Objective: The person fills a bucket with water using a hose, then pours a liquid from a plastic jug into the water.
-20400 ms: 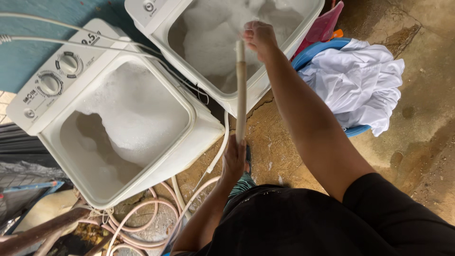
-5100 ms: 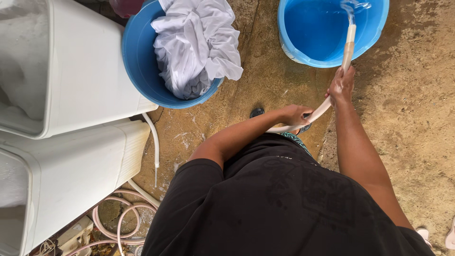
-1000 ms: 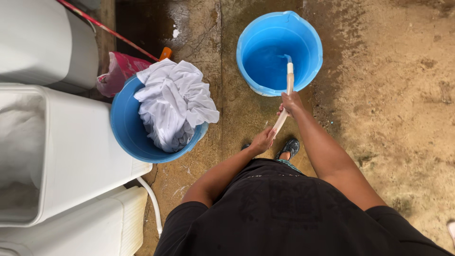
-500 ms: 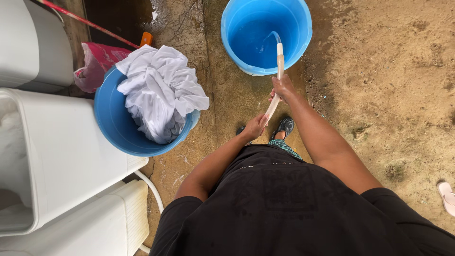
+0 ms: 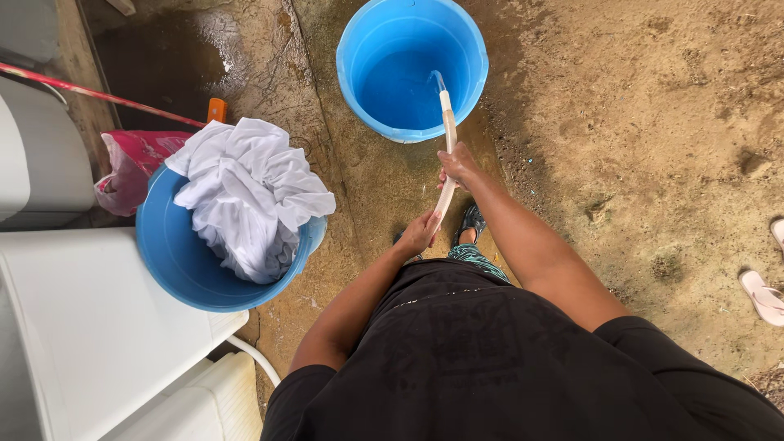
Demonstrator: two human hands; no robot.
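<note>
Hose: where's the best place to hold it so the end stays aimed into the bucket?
Probably as held now: right hand wraps the hose close behind its outlet, from the near side, left hand lower down. The hose is limp and curved, so a grip near the tip keeps it over the blue bucket.

I stand on rough concrete floor (image 5: pixel 653 122), stained brown, with a dark wet patch (image 5: pixel 163 57) at the upper left. White washing machines (image 5: pixel 90 327) line my left side. A pale flip-flop (image 5: pixel 763 294) lies at the right edge. Soft, even daylight.
</note>
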